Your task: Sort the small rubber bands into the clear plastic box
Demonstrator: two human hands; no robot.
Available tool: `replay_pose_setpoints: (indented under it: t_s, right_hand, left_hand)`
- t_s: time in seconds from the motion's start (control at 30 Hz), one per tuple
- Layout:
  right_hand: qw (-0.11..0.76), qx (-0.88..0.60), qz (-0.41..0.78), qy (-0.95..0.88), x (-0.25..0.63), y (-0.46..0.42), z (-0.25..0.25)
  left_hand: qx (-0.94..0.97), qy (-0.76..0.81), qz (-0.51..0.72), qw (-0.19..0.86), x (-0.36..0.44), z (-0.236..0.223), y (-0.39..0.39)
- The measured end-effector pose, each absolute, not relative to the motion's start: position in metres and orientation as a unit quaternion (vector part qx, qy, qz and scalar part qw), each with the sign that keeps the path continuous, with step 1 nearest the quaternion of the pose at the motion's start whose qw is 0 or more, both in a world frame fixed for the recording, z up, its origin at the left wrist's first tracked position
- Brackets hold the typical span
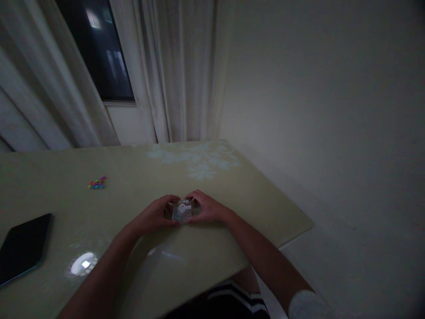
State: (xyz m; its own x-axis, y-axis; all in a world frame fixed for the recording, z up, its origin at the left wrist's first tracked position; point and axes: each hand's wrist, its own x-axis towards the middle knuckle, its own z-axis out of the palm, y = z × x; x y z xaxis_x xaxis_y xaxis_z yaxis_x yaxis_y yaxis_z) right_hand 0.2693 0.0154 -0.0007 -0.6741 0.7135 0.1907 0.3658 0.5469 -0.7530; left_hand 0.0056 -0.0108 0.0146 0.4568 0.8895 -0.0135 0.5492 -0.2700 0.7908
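Note:
A small clear plastic box is held just above or on the tabletop; I cannot tell which. My left hand grips its left side, thumb toward me and fingers at the far edge. On the opposite side, my right hand curls around it the same way. Both hands are closed on the box, and their fingertips nearly meet at its far edge. Whatever is inside the box is too small and dim to make out.
A little heap of colourful small pieces lies on the pale glossy table, left of my hands. A dark tablet-like device rests at the left. Curtains and a wall border the table.

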Motion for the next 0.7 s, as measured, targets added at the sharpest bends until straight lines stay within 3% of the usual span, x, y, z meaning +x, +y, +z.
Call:
replay_pose_setpoints:
  t_s: [0.7]
  right_hand:
    - [0.245, -0.323, 0.352, -0.844, 0.2694, 0.0165, -0.0027]
  left_hand:
    - [0.767, 0.46, 0.228, 0.386, 0.0053, 0.0118, -0.0107]
